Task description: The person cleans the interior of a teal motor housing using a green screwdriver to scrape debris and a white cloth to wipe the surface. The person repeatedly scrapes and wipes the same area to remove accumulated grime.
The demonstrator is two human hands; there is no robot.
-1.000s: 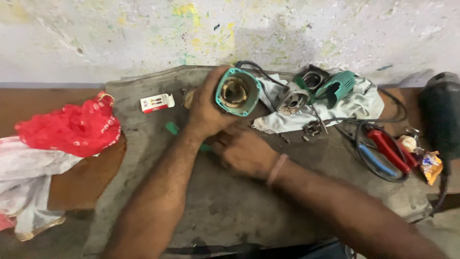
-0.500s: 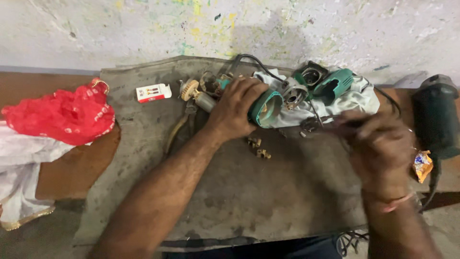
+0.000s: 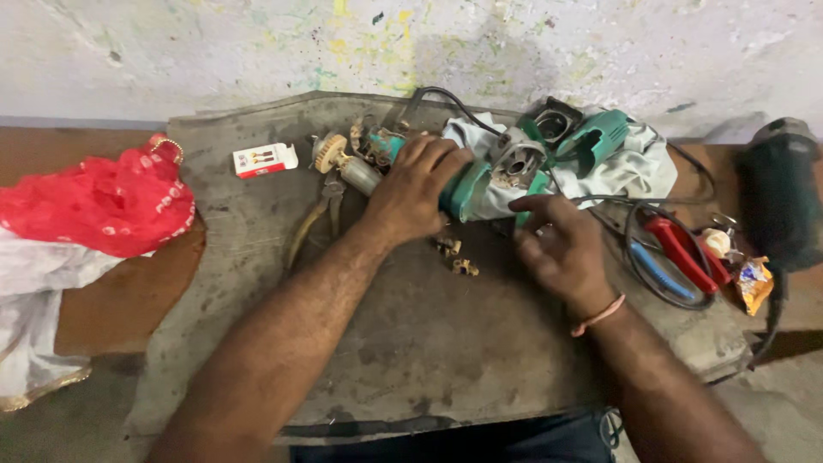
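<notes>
Disassembled power tool, laid out on a grey, stained, worn mat (image 3: 411,343), which serves as landmark for all places below. Teal plastic motor housing (image 3: 470,190), cylindrical, lying on its side at the upper middle of the mat; held firmly by the left hand (image 3: 411,195), fingers wrapped over the top, grip closed on the housing. Metal armature with tan toothed gear (image 3: 330,154) projecting from beyond the left hand toward the mat's upper left; whether seated in the housing or only lying behind it, not clear. Grey metal gear-head casting with round bore (image 3: 517,163), just right of the housing, touching or nearly touching it. Right hand (image 3: 561,249) at the mat's centre right, fingers loosely curled, index reaching toward the housing's open end; nothing visibly held, grip narrow and empty as far as seen. Two small brass fittings (image 3: 454,255) loose on the mat between the hands, just below the housing. Second teal tool shell (image 3: 591,137) on a white cloth (image 3: 639,167) at the mat's upper right. Red-and-blue-handled pliers (image 3: 673,253) at the right edge, ringed by black cable. Small red-and-white box (image 3: 265,159) at the upper left. Crumpled red plastic bag (image 3: 99,206) off the mat's left edge. Dark angle grinder (image 3: 780,193) off the right edge. Judged progress: tool opened and parts separated; small fittings and casting not yet joined to the housing.
</notes>
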